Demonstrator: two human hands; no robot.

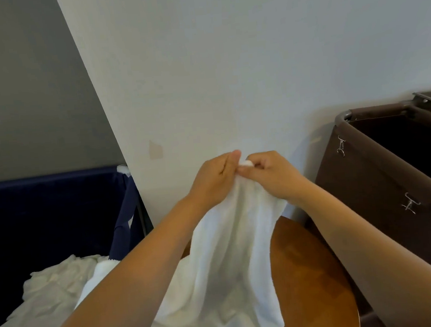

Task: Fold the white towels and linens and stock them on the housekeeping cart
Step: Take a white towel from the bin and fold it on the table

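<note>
My left hand (212, 183) and right hand (271, 178) pinching the top of the towel (231, 266), hanging over the table (312, 272), crumpled linens (51, 290) in the blue bin (56, 203), brown bin (372, 183) dark inside

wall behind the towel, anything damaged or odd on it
Yes: a small tan patch marks the white wall, just left of where the left hand and right hand pinch the white towel. It looks like chipped paint or a stain; I cannot tell which. Nothing else stands out.
</note>
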